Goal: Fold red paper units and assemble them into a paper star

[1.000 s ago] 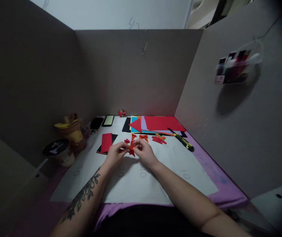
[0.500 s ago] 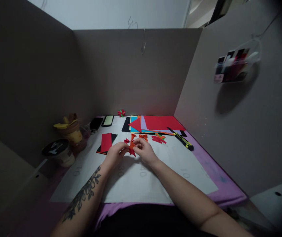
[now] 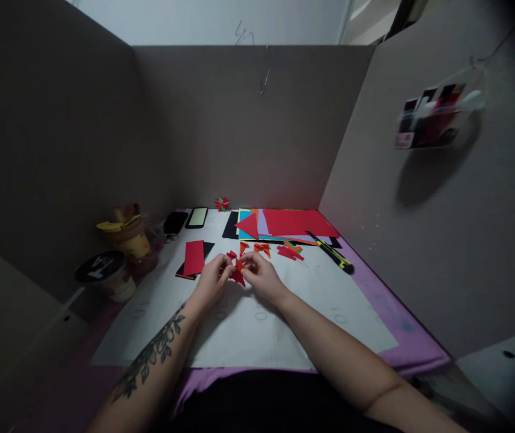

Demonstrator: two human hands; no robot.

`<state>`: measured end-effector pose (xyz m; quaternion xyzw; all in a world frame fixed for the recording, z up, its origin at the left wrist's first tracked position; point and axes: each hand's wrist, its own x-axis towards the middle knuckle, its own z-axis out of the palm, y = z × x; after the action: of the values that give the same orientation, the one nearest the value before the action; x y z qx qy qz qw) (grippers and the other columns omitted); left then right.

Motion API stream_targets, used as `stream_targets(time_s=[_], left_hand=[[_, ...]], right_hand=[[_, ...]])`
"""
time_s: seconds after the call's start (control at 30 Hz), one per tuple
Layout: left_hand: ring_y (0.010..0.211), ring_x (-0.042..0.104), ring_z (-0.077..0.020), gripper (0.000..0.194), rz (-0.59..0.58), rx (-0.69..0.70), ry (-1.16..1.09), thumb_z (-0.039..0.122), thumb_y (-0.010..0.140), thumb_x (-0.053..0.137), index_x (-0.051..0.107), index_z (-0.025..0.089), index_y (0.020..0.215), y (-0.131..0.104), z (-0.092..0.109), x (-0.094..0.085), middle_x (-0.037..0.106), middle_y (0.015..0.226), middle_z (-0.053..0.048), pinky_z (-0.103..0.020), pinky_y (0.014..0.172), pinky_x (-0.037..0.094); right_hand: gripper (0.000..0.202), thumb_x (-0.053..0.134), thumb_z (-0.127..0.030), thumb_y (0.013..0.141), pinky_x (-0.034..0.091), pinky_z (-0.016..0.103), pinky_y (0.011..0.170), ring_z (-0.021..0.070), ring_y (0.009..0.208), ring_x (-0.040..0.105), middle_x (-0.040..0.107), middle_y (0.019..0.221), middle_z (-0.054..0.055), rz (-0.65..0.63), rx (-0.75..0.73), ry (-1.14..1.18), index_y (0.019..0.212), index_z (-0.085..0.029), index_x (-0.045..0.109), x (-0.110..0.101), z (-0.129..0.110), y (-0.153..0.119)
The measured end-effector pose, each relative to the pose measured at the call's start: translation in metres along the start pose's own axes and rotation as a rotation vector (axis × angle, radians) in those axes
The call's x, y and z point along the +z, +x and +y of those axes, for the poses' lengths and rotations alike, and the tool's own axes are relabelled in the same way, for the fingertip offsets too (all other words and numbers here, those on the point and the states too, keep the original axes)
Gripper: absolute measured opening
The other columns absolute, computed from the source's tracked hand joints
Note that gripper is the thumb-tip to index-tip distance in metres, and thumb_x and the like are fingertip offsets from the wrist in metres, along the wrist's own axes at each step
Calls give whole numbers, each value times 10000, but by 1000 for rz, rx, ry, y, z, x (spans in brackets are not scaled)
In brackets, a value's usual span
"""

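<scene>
the person's left hand (image 3: pixel 214 276) and right hand (image 3: pixel 262 275) pinch opposite sides of a spiky red-orange folded-paper piece (image 3: pixel 238 277) over the white sheet (image 3: pixel 248 349). it is likely light, springy, easily creased, best held by folded edges, not points.

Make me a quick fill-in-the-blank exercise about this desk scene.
The tattooed forearm leads to the ____ hand, which holds folded paper.
The utility knife is black and ____.
The spiky ornament at the back is red and ____.
The paper stack has a big ____ sheet on top.

Missing words: left; yellow; green; red.
</scene>
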<state>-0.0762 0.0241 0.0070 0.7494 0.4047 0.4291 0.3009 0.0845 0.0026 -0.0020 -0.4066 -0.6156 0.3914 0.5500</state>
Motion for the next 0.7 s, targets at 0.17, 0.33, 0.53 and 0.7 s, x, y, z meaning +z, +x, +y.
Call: stream_targets(time_s=[0.17,0.33,0.53,0.7], left_hand=[[657,532,-126,89,11,-13,-60,266,797,548,572,180,795,1,-2,2,593,725,-2,-224,614,411],[794,612,-181,142,17,18,-37,265,794,573,682,188,845,2,-5,-1,679,863,-64,-270,707,461],[825,631,-188,172,45,27,-25,268,797,586,704,191,896,2,-5,-2,693,900,-75,-280,726,483],[807,637,-180,163,25,29,-43,266,763,629,693,178,885,1,-4,0,691,881,-70,-273,703,509]], right_hand=[[220,549,-210,724,394,220,557,105,563,502,512,618,-56,30,39,22,943,-201,533,2,5,-1],[179,551,-232,738,392,217,536,98,546,500,514,625,-52,49,57,31,913,-195,538,2,9,0],[262,590,-199,709,469,254,644,129,663,572,584,734,-17,76,3,-4,964,-200,526,6,9,-1],[259,562,-182,723,484,271,682,139,703,587,601,782,-6,161,-49,-116,980,-205,535,6,13,-2]])
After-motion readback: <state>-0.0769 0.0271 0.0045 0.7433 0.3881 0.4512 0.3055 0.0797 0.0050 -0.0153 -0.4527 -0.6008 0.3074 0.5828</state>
